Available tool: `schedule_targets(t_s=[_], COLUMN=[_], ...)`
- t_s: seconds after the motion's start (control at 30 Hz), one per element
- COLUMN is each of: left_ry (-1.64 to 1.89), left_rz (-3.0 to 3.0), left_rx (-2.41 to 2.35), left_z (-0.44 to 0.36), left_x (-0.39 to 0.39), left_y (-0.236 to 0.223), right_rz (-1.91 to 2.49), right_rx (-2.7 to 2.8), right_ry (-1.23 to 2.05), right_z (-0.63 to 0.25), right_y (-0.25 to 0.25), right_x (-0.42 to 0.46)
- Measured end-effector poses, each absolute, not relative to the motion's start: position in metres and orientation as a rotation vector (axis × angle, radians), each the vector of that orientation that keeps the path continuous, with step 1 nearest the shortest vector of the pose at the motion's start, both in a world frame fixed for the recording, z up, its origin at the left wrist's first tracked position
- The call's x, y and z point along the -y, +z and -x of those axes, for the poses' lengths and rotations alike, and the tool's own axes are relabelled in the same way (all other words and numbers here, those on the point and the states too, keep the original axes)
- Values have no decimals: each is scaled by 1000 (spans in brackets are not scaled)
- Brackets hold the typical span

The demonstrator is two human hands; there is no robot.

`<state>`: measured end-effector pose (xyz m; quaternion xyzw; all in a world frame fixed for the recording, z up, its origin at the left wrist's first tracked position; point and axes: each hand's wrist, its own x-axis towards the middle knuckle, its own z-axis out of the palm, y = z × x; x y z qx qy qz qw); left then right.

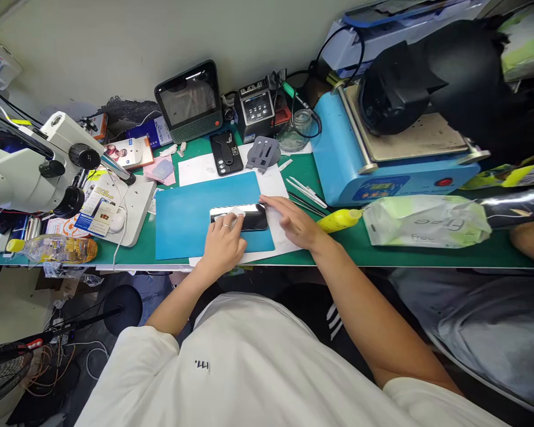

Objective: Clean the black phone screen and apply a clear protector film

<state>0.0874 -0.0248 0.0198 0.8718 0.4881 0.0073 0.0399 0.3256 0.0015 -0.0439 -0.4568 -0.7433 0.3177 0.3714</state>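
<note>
A black phone (pixel 253 217) lies screen-up on a blue mat (pixel 191 216) in the middle of the green bench. My left hand (pixel 222 243) is closed on a small white cloth (pixel 237 212) and presses it on the phone's left part; a ring shows on one finger. My right hand (pixel 293 222) lies flat with its fingers stretched out, touching the phone's right end and the white paper beside it.
A white microscope (pixel 35 166) stands at the left, a blue machine (pixel 382 160) at the right. Tweezers (pixel 307 193), a yellow bottle (pixel 340 220) and a white-green bag (pixel 427 220) lie right of the mat. Another person's arm (pixel 531 240) rests at the far right.
</note>
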Motion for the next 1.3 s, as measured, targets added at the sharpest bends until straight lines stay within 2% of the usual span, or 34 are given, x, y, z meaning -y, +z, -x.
schedule_targets(t_s=[0.17, 0.47, 0.9, 1.13, 1.3], left_ry=[9, 53, 20, 85, 117], left_rz=[-2668, -2767, -2690, -2774, -2761], left_rx=[-1535, -1357, -1502, -1317, -1364], left_z=[-80, -136, -93, -120, -133], left_x=[30, 15, 33, 33, 10], left_y=[19, 16, 19, 16, 16], right_rz=[1162, 1150, 1157, 1148, 1151], right_rx=[1896, 1912, 1918, 1913, 1916], right_ry=[814, 801, 795, 805, 797], right_z=[-326, -327, -326, -328, -327], right_y=[-45, -45, -45, -47, -48], right_x=[-2, -3, -3, -3, -3])
